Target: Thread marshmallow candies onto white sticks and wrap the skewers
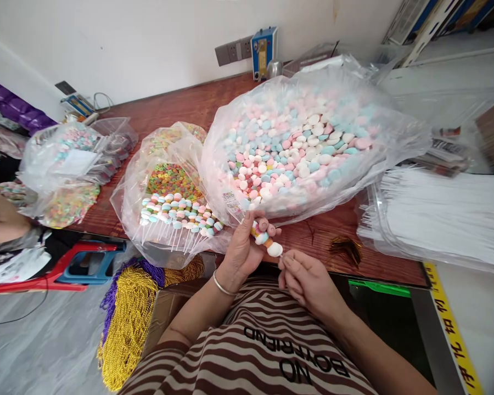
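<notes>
My left hand (245, 249) wraps round a candy skewer (262, 238) with pastel and orange pieces and a white one at its lower end. Close to that white end, my right hand (308, 280) is pinched together; what sits between its fingertips is too small to make out. Behind my hands lies a big clear bag of pink, white and blue candies (292, 148). Left of it, an open bag of small coloured rings (175, 180) has several finished candy skewers (177, 214) resting on its front part, white sticks toward me.
White sticks (444, 214) fill a clear bag at the right. Gold ties (346, 249) lie near the edge of the brown table (304, 236). Gold beads (127, 323) hang at lower left. Another person's arm (4, 214) shows at far left.
</notes>
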`<state>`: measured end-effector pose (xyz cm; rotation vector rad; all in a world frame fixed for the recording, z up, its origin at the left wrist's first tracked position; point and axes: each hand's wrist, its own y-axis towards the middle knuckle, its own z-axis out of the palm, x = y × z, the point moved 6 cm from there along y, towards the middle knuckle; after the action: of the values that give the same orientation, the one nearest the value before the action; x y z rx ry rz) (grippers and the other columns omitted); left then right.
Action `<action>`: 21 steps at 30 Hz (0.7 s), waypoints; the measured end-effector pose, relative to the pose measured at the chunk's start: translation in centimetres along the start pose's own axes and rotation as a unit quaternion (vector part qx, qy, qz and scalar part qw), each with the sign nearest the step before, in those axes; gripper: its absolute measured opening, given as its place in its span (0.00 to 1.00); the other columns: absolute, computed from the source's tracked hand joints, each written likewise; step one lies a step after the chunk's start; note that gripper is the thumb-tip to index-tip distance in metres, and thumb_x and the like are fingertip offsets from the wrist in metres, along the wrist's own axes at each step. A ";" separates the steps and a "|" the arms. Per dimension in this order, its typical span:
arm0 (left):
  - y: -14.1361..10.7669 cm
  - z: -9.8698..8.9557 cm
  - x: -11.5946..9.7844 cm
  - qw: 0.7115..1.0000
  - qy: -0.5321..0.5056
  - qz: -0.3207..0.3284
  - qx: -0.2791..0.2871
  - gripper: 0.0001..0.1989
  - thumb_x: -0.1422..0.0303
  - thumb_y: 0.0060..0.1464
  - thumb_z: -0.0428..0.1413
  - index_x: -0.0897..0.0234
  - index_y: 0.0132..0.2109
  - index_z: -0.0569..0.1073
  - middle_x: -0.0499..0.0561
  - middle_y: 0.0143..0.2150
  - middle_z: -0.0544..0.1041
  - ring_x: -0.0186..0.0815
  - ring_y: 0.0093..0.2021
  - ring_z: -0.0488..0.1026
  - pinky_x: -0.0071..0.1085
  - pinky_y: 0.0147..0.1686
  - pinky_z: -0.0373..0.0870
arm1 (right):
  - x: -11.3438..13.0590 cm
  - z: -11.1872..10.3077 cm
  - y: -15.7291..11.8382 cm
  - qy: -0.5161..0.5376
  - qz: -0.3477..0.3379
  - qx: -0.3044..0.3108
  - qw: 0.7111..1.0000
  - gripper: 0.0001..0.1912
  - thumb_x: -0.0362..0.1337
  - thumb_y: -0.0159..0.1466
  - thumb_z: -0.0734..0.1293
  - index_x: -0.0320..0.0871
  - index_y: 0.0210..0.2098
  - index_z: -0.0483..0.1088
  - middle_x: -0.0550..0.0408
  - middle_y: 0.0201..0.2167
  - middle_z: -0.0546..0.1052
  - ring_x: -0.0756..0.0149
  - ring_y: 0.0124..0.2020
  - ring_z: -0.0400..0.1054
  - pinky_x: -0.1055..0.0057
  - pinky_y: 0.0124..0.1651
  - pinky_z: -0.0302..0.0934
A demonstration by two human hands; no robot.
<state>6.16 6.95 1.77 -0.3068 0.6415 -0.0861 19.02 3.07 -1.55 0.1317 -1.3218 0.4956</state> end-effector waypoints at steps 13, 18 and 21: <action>0.6 -0.3 -3.3 0.995 0.061 0.070 0.039 0.38 0.40 0.39 0.68 0.57 0.53 0.77 0.53 0.44 0.79 0.45 0.50 0.77 0.41 0.50 0.74 | -0.6 1.6 0.4 0.263 0.114 0.081 0.954 0.16 0.47 0.67 0.70 0.40 0.31 0.73 0.73 0.10 0.53 0.81 0.10 0.39 0.76 0.21 0.57; 0.8 0.1 -3.3 0.996 0.035 0.075 0.021 0.20 0.59 0.48 0.71 0.57 0.46 0.78 0.39 0.25 0.67 0.26 0.25 0.70 0.28 0.41 0.77 | -0.3 3.0 -0.2 0.258 0.117 0.153 0.947 0.16 0.49 0.69 0.67 0.41 0.38 0.76 0.73 0.12 0.51 0.80 0.10 0.37 0.76 0.17 0.52; 0.8 0.4 -2.6 0.998 -0.004 0.062 -0.015 0.13 0.62 0.52 0.69 0.62 0.35 0.74 0.38 0.23 0.63 0.22 0.21 0.65 0.23 0.35 0.76 | 0.2 2.4 0.0 0.065 0.026 0.115 0.991 0.19 0.50 0.71 0.63 0.40 0.41 0.77 0.69 0.13 0.55 0.76 0.12 0.45 0.74 0.18 0.52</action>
<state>4.29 8.25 3.31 -0.2960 0.6527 0.0442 16.94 2.26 -0.77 0.2522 -1.1396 0.6901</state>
